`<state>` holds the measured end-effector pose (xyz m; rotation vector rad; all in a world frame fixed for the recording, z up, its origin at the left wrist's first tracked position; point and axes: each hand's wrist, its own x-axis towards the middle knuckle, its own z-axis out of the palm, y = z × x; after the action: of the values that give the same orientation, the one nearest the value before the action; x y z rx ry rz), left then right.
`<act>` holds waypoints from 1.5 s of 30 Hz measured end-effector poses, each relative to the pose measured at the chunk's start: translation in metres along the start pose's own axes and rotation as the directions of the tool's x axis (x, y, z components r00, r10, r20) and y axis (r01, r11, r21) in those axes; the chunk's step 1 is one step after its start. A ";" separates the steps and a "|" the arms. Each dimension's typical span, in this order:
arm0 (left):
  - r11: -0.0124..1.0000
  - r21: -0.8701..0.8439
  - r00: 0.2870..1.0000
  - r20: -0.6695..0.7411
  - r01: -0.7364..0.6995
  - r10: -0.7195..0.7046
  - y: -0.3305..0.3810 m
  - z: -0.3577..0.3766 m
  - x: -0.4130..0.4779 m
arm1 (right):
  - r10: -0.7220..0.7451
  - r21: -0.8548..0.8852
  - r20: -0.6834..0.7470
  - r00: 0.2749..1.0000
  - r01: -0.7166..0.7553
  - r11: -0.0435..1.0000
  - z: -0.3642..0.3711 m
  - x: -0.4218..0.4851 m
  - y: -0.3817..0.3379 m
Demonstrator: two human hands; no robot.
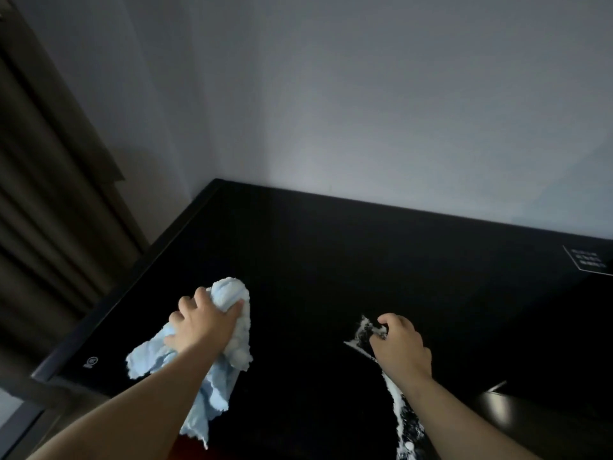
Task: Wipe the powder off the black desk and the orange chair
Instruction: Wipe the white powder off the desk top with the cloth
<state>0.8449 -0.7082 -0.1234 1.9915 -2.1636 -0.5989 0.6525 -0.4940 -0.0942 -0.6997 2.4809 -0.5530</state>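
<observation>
Black desk (331, 260): left hand (199, 323) grips a blue cloth (232, 293) at near left. Right hand (399, 346), curled and holding nothing, rests on the powder (396, 398) at near right. Risk: that forearm may smear powder off the near edge; the chair is out of view.

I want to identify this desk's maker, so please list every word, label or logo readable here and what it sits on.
Nothing can be read.
White-outlined label at the black desk's far right corner: several lines of white text, too blurred to read.
Small round white logo at the desk's near left edge: too small to read.
</observation>
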 end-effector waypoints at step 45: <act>0.945 0.084 0.949 -0.002 -0.315 0.316 0.038 0.009 -0.025 | 0.092 -0.137 -0.102 0.990 -0.106 0.985 -0.003 0.022 0.059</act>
<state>0.8091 -0.6807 -0.1134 1.6221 -2.4626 -0.4502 0.6128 -0.4595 -0.1293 -0.6116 2.6482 -0.3841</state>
